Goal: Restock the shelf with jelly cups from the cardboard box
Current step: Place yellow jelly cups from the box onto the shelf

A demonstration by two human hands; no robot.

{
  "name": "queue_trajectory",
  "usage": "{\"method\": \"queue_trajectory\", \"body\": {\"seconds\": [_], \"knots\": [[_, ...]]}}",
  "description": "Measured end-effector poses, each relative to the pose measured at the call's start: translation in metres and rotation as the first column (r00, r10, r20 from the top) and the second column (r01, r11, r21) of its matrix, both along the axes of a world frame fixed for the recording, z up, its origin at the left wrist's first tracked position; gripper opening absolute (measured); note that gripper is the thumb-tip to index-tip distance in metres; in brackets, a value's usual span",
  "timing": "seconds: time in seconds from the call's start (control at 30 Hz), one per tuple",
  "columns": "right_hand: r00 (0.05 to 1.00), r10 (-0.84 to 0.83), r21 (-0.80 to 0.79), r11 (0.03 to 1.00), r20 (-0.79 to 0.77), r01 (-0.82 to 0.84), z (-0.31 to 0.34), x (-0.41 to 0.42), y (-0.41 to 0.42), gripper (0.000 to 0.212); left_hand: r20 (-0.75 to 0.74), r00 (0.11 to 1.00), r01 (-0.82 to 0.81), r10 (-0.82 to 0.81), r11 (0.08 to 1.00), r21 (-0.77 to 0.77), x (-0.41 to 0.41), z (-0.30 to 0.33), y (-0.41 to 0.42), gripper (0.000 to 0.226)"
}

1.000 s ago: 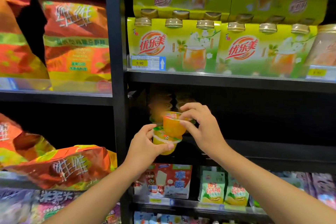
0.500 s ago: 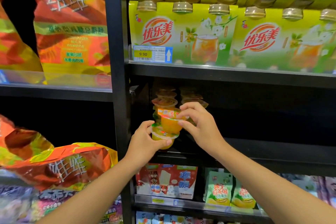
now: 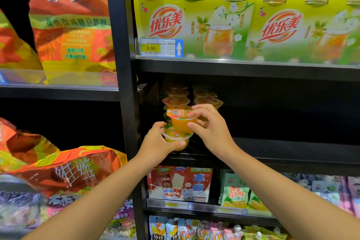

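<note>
Holding two orange jelly cups at the front left corner of the dark middle shelf (image 3: 272,150), one cup stacked over the other; left hand (image 3: 155,145) wrapped from below and from the side round the lower jelly cup (image 3: 176,140), thumb across its front, grip closed on it; right hand (image 3: 210,124) pinching the upper jelly cup (image 3: 181,121) at its rim, index finger on the foil lid and thumb on the clear side, other fingers curled loosely behind, grip closed on it too. Sitting with its bottom on the lid of the lower one, tilted a little. Standing just behind, deeper in the shadow of the same shelf, two columns of stacked jelly cups (image 3: 176,99), near the black upright post (image 3: 120,64). Cannot tell if the lower cup touches the shelf board. Showing above, green milk tea packs (image 3: 194,25) with a price tag (image 3: 161,47) reading 9.90; at the left, orange soy milk powder bags (image 3: 72,25); below, a red and white snack box (image 3: 181,183) and small green pouches (image 3: 235,193)
</note>
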State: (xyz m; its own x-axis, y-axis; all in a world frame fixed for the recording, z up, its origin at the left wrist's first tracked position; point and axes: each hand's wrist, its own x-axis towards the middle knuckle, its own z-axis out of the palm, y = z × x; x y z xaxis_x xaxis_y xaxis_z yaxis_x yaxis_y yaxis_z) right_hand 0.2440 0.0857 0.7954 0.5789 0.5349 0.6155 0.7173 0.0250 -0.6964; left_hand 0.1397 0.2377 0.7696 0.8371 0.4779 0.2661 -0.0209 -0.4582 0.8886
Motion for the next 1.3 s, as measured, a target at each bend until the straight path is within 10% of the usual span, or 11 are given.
{"method": "queue_trajectory", "body": {"seconds": [0.53,0.83,1.07,1.3], "knots": [[0.98,-0.165,-0.026,0.985,0.108,0.169,0.002,-0.015,0.004,0.025,-0.052,0.998,0.039,-0.041,0.998,-0.039,0.0,0.009,-0.003,0.071],[0.952,-0.274,-0.044,0.958,0.133,0.282,-0.014,-0.026,-0.016,0.079,-0.041,0.994,-0.099,0.098,0.994,-0.034,-0.019,-0.011,-0.016,0.105],[0.873,-0.312,0.117,0.95,0.375,0.289,-0.046,-0.047,-0.057,0.043,0.341,0.936,-0.152,0.086,0.973,0.172,-0.069,-0.049,-0.065,0.044],[0.89,-0.148,-0.166,0.957,0.43,0.24,-0.115,-0.069,-0.114,0.021,0.114,0.971,0.161,-0.212,0.924,0.348,-0.078,-0.114,-0.091,0.024]]}}
